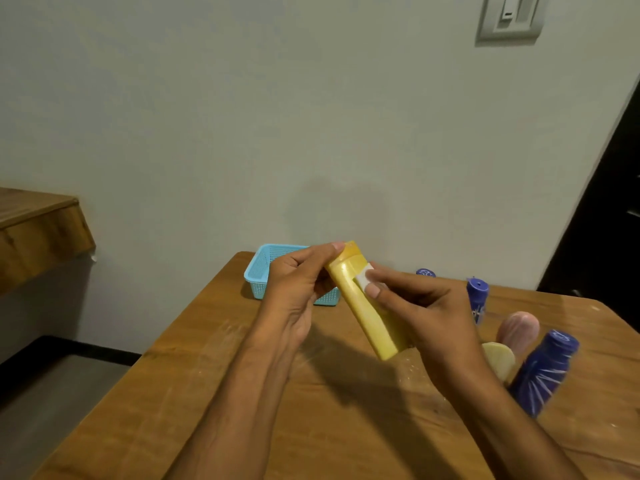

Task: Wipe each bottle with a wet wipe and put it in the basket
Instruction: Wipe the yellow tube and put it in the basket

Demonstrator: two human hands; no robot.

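Grip: left hand (300, 285) is curled round the cap end of the yellow bottle (367, 303), fingertips on the cap; right hand (420, 311) pinches a white wipe (363, 278) against the bottle's upper side, thumb and fingers pressed on it.
Shelf: a wooden ledge (38, 230) juts from the wall at far left, off the desk (311, 410).
Basket: light blue mesh basket (258, 273) sits at the desk's far left corner, against the wall, partly hidden behind the left hand; what lies inside cannot be told.
Yellow bottle: held in the air above the desk's middle, tilted, cap toward the wall and base toward the near right; it is just in front of the basket, not in it.
Wipe: small folded white pad, touching the bottle below the cap.
Blue cap: a blue top (426, 272) shows near the far edge, behind the right hand.
Blue bottle: small one (478, 299) stands near the far right.
Pink bottle: (517, 329) stands toward the right edge, partly hidden.
Pale disc: a cream-yellow round thing (500, 360) lies beside the right wrist; its kind cannot be told.
Large blue bottle: (543, 372) at the right edge, leaning in this wide view, blurred.
Switch: wall plate (509, 19) at upper right.
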